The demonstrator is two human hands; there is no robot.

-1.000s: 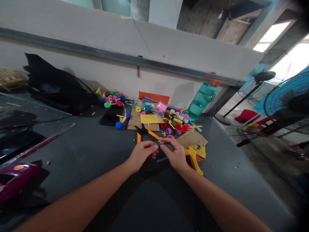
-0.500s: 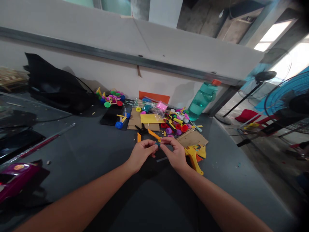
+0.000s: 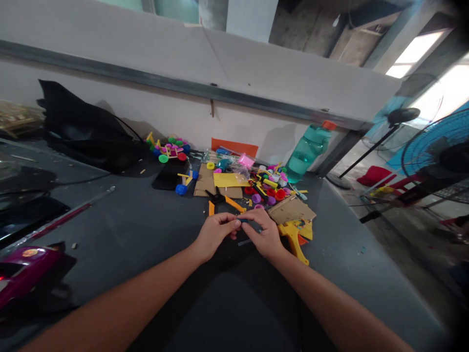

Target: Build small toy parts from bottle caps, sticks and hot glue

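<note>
A small blue piece [image 3: 243, 221] sits just right of the frame's centre, pinched between thumb and forefinger of the left hand [image 3: 216, 234] on its left and the right hand [image 3: 264, 234] on its right. Both hands touch it, so neither is clearly nearer; its long axis seems to run left to right, from one set of fingertips to the other. Fingers cover most of it, and its shape and ends are too small to make out. A clear strip [image 3: 244, 242] lies just below, partly hidden by the right hand. Pliers [image 3: 217, 197] with orange handles lie spread just above the hands, and a yellow glue gun [image 3: 294, 242] lies right of the right hand, on the grey tabletop [image 3: 154, 244]. Coloured caps [image 3: 280, 194] crowd the area above centre. At the lower left, a purple object [image 3: 32, 264] is cut off by the frame's edge.
</note>
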